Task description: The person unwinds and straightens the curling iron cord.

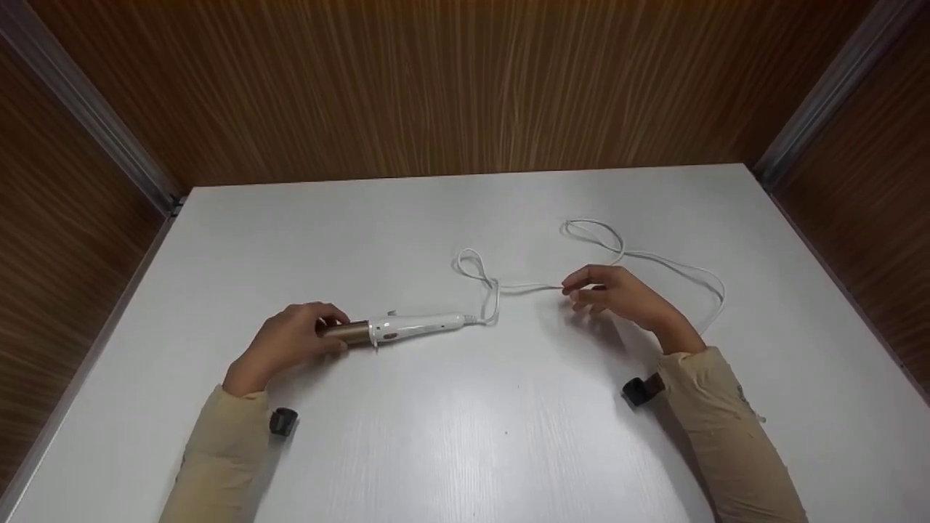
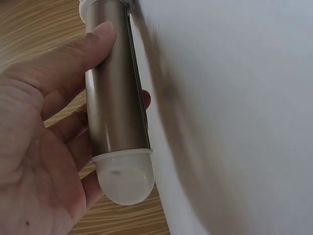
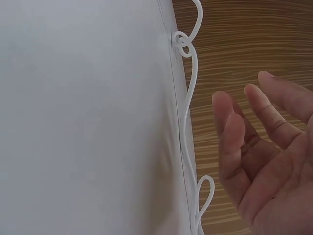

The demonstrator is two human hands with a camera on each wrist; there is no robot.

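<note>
Nearest the camera were the two beige sleeves (image 1: pixel 218 450), each with a small black wrist camera (image 1: pixel 282 420) strapped beside it, resting over the white table (image 1: pixel 465 436).

On the left, the person's left hand (image 1: pixel 287 341) held the curling iron (image 1: pixel 396 328) by its metallic barrel (image 2: pixel 115 88). The thumb lay along the top of the barrel and the other fingers curled underneath, so the grip went round it. The barrel's rounded white tip (image 2: pixel 126 181) pointed back toward the wrist. The iron lay lengthwise on the table, left to right, its white handle (image 1: pixel 421 325) clear of the hand and pointing toward the middle of the table.

From the handle's end the white cord (image 1: pixel 508 288) ran rightward, made a small loop just beyond the handle, passed in a fairly straight run toward the right hand, then spread into a wider loop and a long curve near the table's far right part.

On the right, the person's right hand (image 1: pixel 617 294) hovered just over that straight stretch of cord. Its fingers (image 3: pixel 234 142) were relaxed and slightly spread, gripping nothing; in the wrist view the cord (image 3: pixel 188 122) lay close beside the fingertips but apart from them.

Wood-grain panels (image 1: pixel 450 87) walled the table on three sides.
</note>
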